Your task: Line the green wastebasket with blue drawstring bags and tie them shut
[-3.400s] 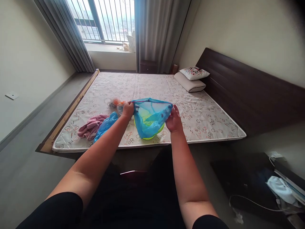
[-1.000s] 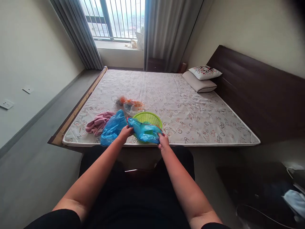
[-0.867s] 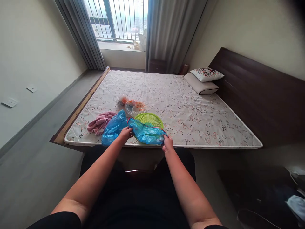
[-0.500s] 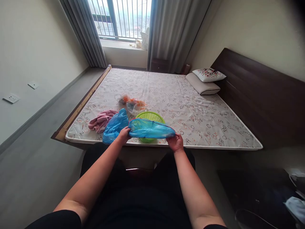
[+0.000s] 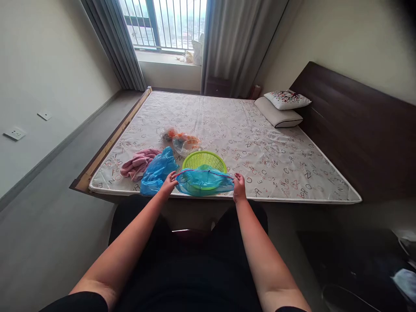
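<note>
Between my hands a sheer blue mesh bag (image 5: 208, 184) with a dark reddish cord along its upper edge is stretched sideways. My left hand (image 5: 169, 183) pinches its left end, and my right hand (image 5: 239, 186) pinches the right end of that edge. Bunched blue material shows within the bag. Just behind it is a lime-green plastic basket (image 5: 204, 158), its lower front seen only through the mesh. A crumpled blue plastic bag (image 5: 159, 171) lies beside my left hand. Left of that is a pink towel (image 5: 139, 164) in a heap.
These things lie near the front edge of a letter-patterned mattress (image 5: 260, 151). Clear plastic bags with orange print (image 5: 186, 143) sit behind the basket. Two pillows (image 5: 282, 110) rest by the dark headboard (image 5: 351, 112). A wooden bed rail (image 5: 110, 141) runs along the left.
My right hand has turned upward and come slightly left. The mesh bag now hangs looser and lower from its corded edge, and more of the basket shows behind it.
</note>
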Available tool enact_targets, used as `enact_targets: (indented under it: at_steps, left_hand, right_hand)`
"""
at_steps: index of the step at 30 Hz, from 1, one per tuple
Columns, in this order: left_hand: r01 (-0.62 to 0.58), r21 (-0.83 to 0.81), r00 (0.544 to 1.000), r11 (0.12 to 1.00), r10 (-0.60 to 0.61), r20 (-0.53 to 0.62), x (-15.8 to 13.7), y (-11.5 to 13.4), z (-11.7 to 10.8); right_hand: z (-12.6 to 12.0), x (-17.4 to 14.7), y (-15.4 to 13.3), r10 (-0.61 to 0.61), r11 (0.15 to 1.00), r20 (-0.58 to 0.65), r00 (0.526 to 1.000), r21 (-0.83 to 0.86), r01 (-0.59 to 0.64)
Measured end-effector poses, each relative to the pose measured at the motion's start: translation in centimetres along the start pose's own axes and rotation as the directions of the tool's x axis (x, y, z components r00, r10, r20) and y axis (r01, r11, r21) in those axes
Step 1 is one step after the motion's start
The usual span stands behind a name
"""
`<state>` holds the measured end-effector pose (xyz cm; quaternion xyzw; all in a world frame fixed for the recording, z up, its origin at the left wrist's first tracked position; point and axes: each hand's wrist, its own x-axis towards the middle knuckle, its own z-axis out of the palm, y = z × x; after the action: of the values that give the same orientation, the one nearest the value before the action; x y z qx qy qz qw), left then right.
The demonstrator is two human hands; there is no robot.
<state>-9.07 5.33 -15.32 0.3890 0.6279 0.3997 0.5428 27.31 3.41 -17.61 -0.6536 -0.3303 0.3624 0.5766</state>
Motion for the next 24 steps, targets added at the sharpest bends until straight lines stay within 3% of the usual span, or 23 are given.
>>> enact_targets:
  at_steps: [4, 8, 11, 18, 24]
  left_hand:
    - [-0.286, 0.183, 0.958, 0.941, 0.281, 0.055, 1.4, 2.0, 1.2]
    - [-0.411, 0.364, 0.912, 0.836, 0.384, 0.148, 3.1, 3.8, 2.8]
    - [-0.436, 0.444, 0.899, 0.783, 0.403, 0.171, 4.5, 5.0, 3.9]
    - [-0.307, 0.626, 0.929, 0.716, 0.369, 0.034, 6.5, 7.2, 4.6]
    - [-0.318, 0.612, 0.923, 0.724, 0.384, 0.024, 6.6, 7.8, 4.2]
  right_hand:
    - [0.6, 0.5, -2.3, -0.141, 0.957, 0.157, 0.978, -0.231, 0.175]
    - [2.3, 1.3, -3.9, -0.16, 0.882, 0.351, 0.922, -0.369, 0.293]
    - [3.6, 2.5, -4.7, -0.146, 0.847, 0.369, 0.918, -0.433, 0.309]
    - [4.9, 4.6, -6.2, -0.101, 0.818, 0.163, 0.981, -0.548, 0.176]
    - [5.7, 4.0, -7.0, -0.068, 0.855, 0.191, 0.979, -0.495, 0.156]
